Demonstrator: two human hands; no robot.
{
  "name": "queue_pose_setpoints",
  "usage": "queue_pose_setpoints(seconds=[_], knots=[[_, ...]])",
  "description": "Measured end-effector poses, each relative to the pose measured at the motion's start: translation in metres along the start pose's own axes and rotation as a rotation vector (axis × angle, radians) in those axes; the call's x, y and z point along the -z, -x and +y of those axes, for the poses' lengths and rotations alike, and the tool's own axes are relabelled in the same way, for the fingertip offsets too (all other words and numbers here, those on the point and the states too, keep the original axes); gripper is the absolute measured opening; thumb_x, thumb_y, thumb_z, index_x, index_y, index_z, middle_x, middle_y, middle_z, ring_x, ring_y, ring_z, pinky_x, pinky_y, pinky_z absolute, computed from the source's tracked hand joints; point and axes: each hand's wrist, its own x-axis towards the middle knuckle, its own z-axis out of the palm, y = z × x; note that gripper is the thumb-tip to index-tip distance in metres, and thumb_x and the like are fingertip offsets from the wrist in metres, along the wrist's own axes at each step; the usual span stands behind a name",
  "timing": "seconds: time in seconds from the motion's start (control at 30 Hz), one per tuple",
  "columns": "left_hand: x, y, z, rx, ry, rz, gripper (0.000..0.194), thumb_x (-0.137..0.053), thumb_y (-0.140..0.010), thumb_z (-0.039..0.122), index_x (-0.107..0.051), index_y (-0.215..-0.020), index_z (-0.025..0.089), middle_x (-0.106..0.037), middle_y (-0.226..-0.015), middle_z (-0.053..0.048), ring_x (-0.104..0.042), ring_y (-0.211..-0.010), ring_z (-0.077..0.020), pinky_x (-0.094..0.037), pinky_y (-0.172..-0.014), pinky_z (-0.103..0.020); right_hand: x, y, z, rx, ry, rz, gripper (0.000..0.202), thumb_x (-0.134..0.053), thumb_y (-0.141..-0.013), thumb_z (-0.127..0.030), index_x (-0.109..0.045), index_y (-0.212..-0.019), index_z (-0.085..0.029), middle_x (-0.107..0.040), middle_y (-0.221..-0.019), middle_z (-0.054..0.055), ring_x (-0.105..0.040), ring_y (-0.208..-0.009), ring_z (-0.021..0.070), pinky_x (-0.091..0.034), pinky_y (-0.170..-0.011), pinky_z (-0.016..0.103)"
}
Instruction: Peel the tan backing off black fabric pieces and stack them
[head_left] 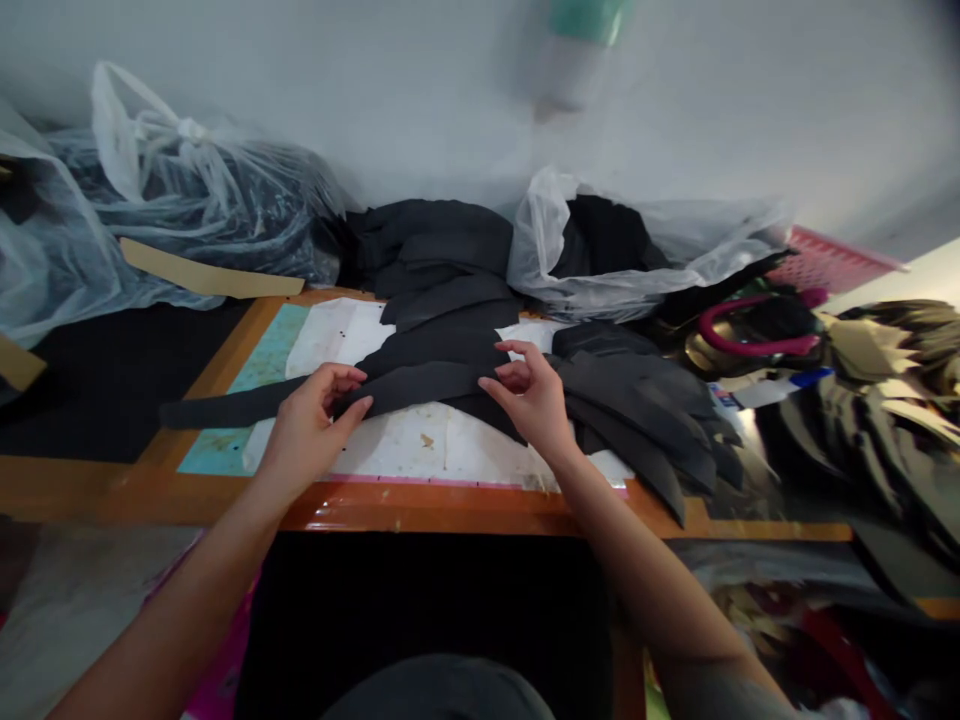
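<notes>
A narrow, curved dark grey piece of sheet material (424, 383) lies between my hands, above a white paper sheet. My left hand (319, 415) grips its left end, the thumb in front and the fingers behind. At the other end, my right hand (534, 400) has its thumb at the edge and its fingers curled behind. Another dark strip (240, 405) runs out to the left from under my left hand. Behind my hands, similar dark pieces (450, 300) overlap in a pile. More of these pieces (645, 400) lie fanned out to the right of my right hand.
Clear plastic bags (217, 190) stand at the back left, and an open one (600, 290) holds dark material. On the right are a pink basket (832, 262), a blue-capped bottle (780, 390) and stacked pieces (892, 400). The wooden table edge (442, 510) runs in front.
</notes>
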Motion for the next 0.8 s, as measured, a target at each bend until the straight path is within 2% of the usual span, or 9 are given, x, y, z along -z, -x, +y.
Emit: queue_pose_setpoints(seconds=[0.2,0.63,0.8], knots=[[-0.011,-0.001,0.001,-0.097,-0.281,0.032,0.020,-0.060,-0.091,0.033,-0.069,-0.105,0.023,-0.071,-0.098,-0.003,-0.067,-0.089,-0.0199,-0.050,-0.084,-0.032,-0.007,-0.001,0.013,0.038,0.226,-0.016,0.044,-0.073,-0.081,-0.024,-0.062,-0.123,-0.024,-0.069,-0.084,0.000,-0.066,-0.075,0.0168,-0.054,-0.071,0.030],[-0.018,-0.002,-0.005,-0.149,-0.364,0.043,0.018,-0.060,-0.092,0.031,-0.070,-0.104,0.021,-0.073,-0.103,-0.003,-0.069,-0.091,-0.0184,-0.052,-0.084,-0.030,-0.011,0.002,0.018,0.034,0.283,0.030,0.034,-0.072,-0.082,-0.020,-0.064,-0.115,-0.024,-0.068,-0.084,-0.001,-0.066,-0.075,0.0152,-0.053,-0.070,0.026],[-0.020,-0.001,-0.004,-0.210,-0.425,0.062,0.017,-0.060,-0.092,0.027,-0.069,-0.104,0.020,-0.072,-0.099,-0.003,-0.069,-0.089,-0.0176,-0.052,-0.082,-0.028,-0.012,0.001,0.019,0.033,0.387,-0.005,0.034,-0.071,-0.084,-0.017,-0.064,-0.117,-0.024,-0.069,-0.087,0.000,-0.065,-0.076,0.0169,-0.051,-0.069,0.027]])
